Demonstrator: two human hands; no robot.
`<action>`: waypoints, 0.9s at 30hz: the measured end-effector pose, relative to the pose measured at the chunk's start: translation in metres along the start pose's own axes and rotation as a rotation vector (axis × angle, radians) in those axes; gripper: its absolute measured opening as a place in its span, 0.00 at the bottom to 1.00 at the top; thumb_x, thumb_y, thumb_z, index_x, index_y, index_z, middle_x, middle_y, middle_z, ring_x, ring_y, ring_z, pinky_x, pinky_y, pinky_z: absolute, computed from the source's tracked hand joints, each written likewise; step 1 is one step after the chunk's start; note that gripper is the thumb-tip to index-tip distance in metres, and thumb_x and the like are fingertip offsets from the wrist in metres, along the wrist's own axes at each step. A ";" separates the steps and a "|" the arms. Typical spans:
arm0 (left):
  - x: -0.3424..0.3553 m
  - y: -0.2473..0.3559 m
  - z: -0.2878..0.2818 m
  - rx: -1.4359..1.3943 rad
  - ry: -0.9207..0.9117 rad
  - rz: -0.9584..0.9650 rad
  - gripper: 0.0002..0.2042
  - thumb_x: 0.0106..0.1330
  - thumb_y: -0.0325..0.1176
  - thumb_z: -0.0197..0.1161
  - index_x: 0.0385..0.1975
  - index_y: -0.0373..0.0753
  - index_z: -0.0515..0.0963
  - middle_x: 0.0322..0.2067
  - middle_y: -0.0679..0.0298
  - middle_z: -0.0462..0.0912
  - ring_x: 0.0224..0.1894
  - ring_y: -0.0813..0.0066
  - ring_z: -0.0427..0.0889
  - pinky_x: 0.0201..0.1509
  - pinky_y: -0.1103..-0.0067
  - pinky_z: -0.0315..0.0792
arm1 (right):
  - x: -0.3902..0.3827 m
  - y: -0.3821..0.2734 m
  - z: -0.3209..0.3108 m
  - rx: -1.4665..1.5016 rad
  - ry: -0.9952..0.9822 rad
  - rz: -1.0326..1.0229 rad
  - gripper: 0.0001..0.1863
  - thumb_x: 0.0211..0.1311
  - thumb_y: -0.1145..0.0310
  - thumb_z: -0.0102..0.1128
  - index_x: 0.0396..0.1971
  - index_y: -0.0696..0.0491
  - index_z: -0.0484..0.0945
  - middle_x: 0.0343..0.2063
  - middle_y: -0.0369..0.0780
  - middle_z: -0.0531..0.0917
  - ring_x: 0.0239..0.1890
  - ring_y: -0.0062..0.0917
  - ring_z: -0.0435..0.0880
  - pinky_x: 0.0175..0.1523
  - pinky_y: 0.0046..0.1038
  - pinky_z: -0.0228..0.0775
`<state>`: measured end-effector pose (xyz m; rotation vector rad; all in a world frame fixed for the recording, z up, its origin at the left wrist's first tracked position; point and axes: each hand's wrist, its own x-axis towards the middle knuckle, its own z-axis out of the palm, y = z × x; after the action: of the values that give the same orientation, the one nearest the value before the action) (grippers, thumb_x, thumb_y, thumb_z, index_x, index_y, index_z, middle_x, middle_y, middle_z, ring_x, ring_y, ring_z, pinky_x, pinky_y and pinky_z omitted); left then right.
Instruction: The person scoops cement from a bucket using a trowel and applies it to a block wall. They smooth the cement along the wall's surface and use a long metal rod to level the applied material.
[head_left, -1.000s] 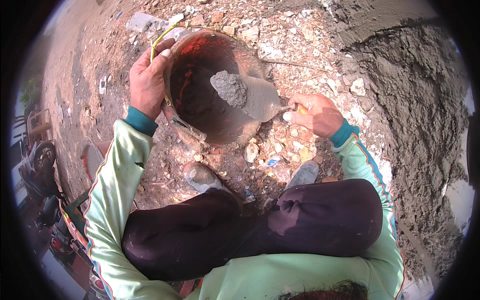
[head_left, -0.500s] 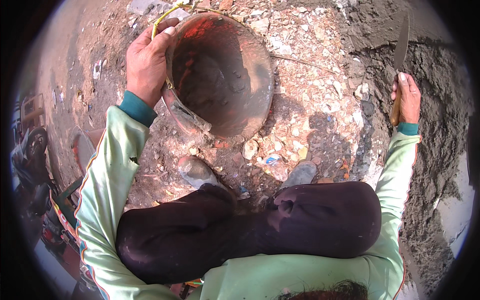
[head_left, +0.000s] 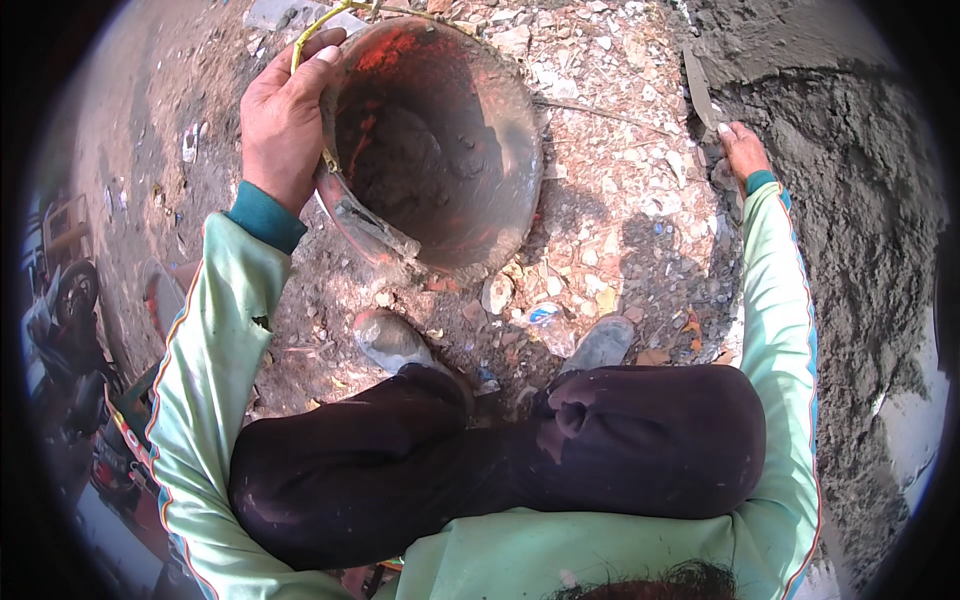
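Observation:
My left hand (head_left: 287,125) is closed on the rim of a mud-caked bucket (head_left: 505,130), near the yellow-green cord (head_left: 318,28) tied there. The bucket leans so that its mouth faces me, and wet grey mortar (head_left: 400,165) lies inside. Over on the right, my right hand (head_left: 743,153) grips a trowel; its narrow blade (head_left: 697,88) points away from me, and its handle is hidden in my fingers. The blade is at the edge of a broad bed of wet grey mortar (head_left: 850,180).
Broken rubble and stone chips (head_left: 600,90) cover the ground between bucket and mortar. A crumpled clear plastic wrapper (head_left: 548,325) lies between my shoes (head_left: 392,338). At the far left stand a second bucket (head_left: 165,297) and a motorbike (head_left: 75,300).
My right hand has swung left with the trowel, from over the mortar to its rubble-side edge. The bucket and my left hand have shifted slightly left.

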<state>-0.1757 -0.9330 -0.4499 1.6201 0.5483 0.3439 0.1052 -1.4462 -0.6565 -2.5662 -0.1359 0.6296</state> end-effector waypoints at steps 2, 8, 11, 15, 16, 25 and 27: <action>-0.002 0.003 -0.001 0.030 0.005 0.002 0.15 0.71 0.31 0.59 0.52 0.29 0.79 0.41 0.64 0.83 0.43 0.80 0.79 0.52 0.82 0.72 | 0.007 -0.009 -0.004 0.068 -0.071 0.097 0.16 0.68 0.57 0.53 0.40 0.55 0.79 0.25 0.38 0.80 0.25 0.26 0.78 0.32 0.32 0.68; -0.004 0.001 0.001 -0.002 -0.006 0.003 0.14 0.71 0.30 0.59 0.51 0.29 0.79 0.41 0.64 0.83 0.43 0.80 0.79 0.52 0.83 0.72 | 0.017 -0.004 -0.017 0.235 -0.002 0.172 0.15 0.68 0.57 0.54 0.38 0.54 0.79 0.22 0.35 0.76 0.18 0.22 0.71 0.25 0.28 0.63; -0.005 0.001 0.001 0.007 -0.012 0.012 0.14 0.71 0.30 0.59 0.51 0.29 0.79 0.40 0.64 0.82 0.42 0.80 0.79 0.51 0.83 0.72 | 0.005 -0.008 -0.027 0.227 0.063 0.087 0.15 0.69 0.56 0.55 0.37 0.54 0.79 0.21 0.34 0.75 0.18 0.20 0.69 0.25 0.27 0.61; -0.002 -0.006 -0.006 -0.001 -0.021 0.010 0.14 0.71 0.30 0.58 0.51 0.30 0.79 0.40 0.65 0.82 0.42 0.81 0.78 0.50 0.84 0.71 | -0.024 -0.027 -0.048 0.300 0.106 0.083 0.15 0.70 0.53 0.53 0.35 0.50 0.75 0.21 0.29 0.73 0.17 0.15 0.67 0.22 0.22 0.58; -0.003 -0.003 -0.003 0.017 -0.011 0.014 0.14 0.71 0.30 0.58 0.51 0.30 0.79 0.40 0.65 0.82 0.42 0.81 0.78 0.50 0.84 0.71 | -0.036 -0.040 -0.057 0.300 0.105 0.082 0.15 0.70 0.55 0.55 0.37 0.53 0.78 0.22 0.32 0.75 0.20 0.16 0.68 0.24 0.23 0.59; -0.001 -0.006 -0.004 -0.030 -0.033 -0.015 0.14 0.71 0.30 0.58 0.51 0.30 0.79 0.40 0.65 0.82 0.41 0.81 0.79 0.50 0.83 0.72 | -0.107 -0.035 -0.115 -0.174 0.508 -0.114 0.23 0.70 0.48 0.52 0.47 0.52 0.79 0.36 0.44 0.85 0.39 0.37 0.84 0.45 0.34 0.73; -0.003 -0.002 -0.008 -0.022 -0.010 -0.011 0.14 0.70 0.30 0.58 0.51 0.30 0.79 0.40 0.66 0.82 0.41 0.81 0.79 0.50 0.83 0.72 | -0.159 -0.083 -0.104 -0.314 0.634 -0.100 0.22 0.71 0.48 0.51 0.49 0.50 0.78 0.41 0.47 0.85 0.44 0.44 0.83 0.48 0.38 0.72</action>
<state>-0.1829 -0.9282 -0.4509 1.5966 0.5434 0.3325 0.0133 -1.4522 -0.4710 -2.8995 -0.1529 -0.2802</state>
